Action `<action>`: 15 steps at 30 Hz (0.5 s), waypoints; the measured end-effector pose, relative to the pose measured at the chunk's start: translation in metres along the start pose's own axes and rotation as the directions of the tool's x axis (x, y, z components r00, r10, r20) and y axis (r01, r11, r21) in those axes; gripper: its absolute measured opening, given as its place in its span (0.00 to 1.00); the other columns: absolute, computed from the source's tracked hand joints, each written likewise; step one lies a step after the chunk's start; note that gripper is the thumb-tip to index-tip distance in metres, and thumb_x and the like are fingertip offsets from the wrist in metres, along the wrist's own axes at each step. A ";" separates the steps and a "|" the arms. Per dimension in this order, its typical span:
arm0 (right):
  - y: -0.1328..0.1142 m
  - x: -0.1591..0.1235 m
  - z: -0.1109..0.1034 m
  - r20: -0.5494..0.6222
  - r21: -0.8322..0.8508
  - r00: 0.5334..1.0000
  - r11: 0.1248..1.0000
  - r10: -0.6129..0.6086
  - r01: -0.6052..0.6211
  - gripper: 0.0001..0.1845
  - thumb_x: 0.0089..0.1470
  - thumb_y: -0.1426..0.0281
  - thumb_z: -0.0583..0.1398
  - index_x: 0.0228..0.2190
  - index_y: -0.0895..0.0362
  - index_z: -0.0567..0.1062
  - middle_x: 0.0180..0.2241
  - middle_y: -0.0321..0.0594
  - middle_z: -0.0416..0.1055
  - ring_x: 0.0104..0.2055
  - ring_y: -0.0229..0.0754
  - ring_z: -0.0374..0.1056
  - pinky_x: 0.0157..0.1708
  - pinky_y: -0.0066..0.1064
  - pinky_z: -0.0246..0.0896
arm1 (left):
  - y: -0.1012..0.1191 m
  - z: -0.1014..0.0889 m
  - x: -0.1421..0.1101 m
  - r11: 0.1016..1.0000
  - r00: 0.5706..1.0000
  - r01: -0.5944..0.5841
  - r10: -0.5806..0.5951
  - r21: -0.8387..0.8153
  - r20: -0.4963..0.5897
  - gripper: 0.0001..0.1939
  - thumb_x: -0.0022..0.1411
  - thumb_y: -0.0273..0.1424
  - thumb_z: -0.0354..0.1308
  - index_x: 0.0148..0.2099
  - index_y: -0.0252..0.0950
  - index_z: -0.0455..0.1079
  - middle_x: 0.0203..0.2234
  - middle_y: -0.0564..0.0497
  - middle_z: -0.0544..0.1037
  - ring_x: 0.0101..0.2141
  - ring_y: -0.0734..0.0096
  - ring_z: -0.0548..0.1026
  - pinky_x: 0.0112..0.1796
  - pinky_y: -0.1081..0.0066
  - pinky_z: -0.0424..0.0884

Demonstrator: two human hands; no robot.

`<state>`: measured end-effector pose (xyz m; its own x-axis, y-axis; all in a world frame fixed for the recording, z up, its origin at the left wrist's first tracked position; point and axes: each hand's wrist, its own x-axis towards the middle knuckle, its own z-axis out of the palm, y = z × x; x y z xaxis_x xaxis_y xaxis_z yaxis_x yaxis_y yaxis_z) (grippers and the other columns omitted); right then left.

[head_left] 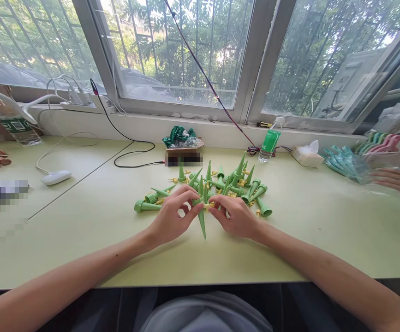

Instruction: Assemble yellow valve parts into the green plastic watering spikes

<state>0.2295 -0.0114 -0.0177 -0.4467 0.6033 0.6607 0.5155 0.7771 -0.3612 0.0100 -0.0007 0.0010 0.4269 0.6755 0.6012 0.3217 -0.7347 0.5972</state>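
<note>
My left hand is closed on a green plastic plant-watering spike, whose point hangs down toward me. My right hand pinches a small yellow valve against the spike's wide end; whether the two are joined is hidden by my fingers. Just beyond my hands lies a pile of similar green spikes, some upright on their caps, others on their sides. Small yellow valves are scattered among them.
Behind the pile stand a small cardboard box and a green-labelled bottle. A tissue box and a bundle of hangers are at right, near another person's hand. A white device with a cable lies left.
</note>
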 end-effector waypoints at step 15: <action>0.000 0.001 -0.001 0.069 -0.002 0.997 0.999 0.038 -0.038 0.13 0.70 0.64 0.52 0.39 0.57 0.73 0.28 0.38 0.75 0.25 0.36 0.66 0.28 0.27 0.56 | 0.001 -0.001 -0.001 1.000 1.000 0.010 -0.010 0.008 0.012 0.04 0.67 0.31 0.57 0.40 0.36 0.69 0.37 0.49 0.70 0.32 0.75 0.72 0.26 0.77 0.73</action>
<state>0.2298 -0.0113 -0.0168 -0.4758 0.6433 0.5997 0.5332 0.7533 -0.3850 0.0091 -0.0019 0.0010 0.4336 0.6820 0.5889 0.3327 -0.7286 0.5987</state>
